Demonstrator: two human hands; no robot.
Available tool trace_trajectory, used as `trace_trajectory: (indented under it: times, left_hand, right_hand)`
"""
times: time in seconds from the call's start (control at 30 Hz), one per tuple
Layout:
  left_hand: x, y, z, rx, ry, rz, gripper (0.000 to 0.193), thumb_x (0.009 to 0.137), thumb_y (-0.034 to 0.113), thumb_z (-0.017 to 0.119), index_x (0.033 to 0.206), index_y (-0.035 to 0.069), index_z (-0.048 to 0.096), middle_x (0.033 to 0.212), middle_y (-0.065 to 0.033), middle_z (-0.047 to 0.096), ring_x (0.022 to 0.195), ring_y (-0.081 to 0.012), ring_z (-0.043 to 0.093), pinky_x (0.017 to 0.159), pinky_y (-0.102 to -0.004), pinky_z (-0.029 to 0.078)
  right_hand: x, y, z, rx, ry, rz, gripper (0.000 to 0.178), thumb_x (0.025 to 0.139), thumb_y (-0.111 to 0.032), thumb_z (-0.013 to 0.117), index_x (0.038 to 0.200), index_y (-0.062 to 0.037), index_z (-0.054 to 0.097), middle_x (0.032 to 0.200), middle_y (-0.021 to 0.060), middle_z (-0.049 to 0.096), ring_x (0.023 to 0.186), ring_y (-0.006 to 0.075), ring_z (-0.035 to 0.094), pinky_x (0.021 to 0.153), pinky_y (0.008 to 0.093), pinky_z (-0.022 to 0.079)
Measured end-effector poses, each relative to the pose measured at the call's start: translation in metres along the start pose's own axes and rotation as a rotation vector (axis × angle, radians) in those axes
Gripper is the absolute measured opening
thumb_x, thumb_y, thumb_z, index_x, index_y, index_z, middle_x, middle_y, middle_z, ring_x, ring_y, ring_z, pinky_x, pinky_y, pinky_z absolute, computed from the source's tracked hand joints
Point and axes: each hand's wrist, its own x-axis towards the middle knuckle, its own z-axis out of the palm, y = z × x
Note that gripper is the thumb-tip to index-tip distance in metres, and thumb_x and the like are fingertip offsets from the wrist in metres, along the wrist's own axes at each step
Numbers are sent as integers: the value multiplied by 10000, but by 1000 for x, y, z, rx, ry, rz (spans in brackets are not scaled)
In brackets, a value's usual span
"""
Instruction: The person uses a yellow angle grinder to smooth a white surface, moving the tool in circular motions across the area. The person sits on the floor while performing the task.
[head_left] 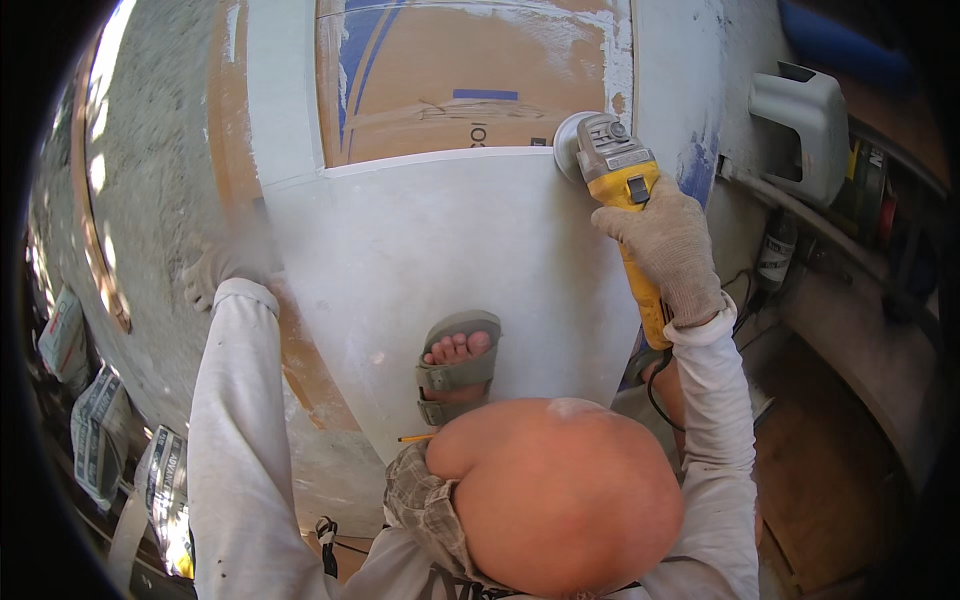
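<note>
Rough grey ground [160, 170], packaged bags [100, 430] along its lower left. One brown cardboard sheet [470, 70], blue-marked and white-smeared, beyond the panel's far edge. One white panel [400, 260], smooth, central; a sandalled foot [460, 355] upon it. One yellow-and-grey angle grinder [625, 190], at the panel's far right corner, its pale disc [567, 147] by the edge. Right hand [672, 238], gloved: fingers wrapped around the grinder's yellow body. Left hand [228, 268], gloved, beside the panel's left edge: partly blurred by haze; grasp cannot be told. One pale plastic container [810, 125], upper right.
</note>
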Motion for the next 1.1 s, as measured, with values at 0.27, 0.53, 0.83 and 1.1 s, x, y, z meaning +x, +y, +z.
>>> trace_trajectory:
  times: [0.27, 0.53, 0.83, 1.1]
  left_hand:
    - [0, -4, -8, 12, 16, 9, 1023, 1055, 651, 723, 1774, 36, 333, 1772, -281, 398, 1627, -419, 435, 1335, -567, 362]
    - [-4, -10, -30, 82, 141, 124, 1036, 1051, 656, 726, 1780, 37, 326, 1775, -282, 395, 1630, -418, 433, 1337, -569, 359]
    - [-84, -3, -63, 26, 285, 442, 1051, 1048, 661, 729, 1788, 38, 318, 1778, -282, 391, 1633, -417, 431, 1340, -571, 356]
    - [-272, 44, 16, -394, -610, 628, 1064, 1045, 665, 732, 1794, 39, 310, 1782, -282, 388, 1635, -416, 429, 1342, -573, 354]
  right_hand:
    - [4, 12, -8, -59, 36, 76, 650, 846, -395, 889, 1263, 68, 708, 917, 198, 816, 863, 331, 830, 823, 453, 650]
    - [-25, 10, -12, 541, 49, 101, 632, 830, -327, 902, 1288, 63, 706, 940, 204, 814, 875, 328, 829, 803, 443, 653]
    - [-54, -43, 18, 412, -126, -4, 1004, 947, -419, 806, 1658, 129, 355, 1241, 268, 794, 1140, 423, 816, 1026, 529, 631]
    - [-60, -67, 14, 417, -80, -176, 1142, 938, -431, 829, 1705, 193, 257, 1138, 270, 799, 1028, 405, 832, 915, 525, 653]
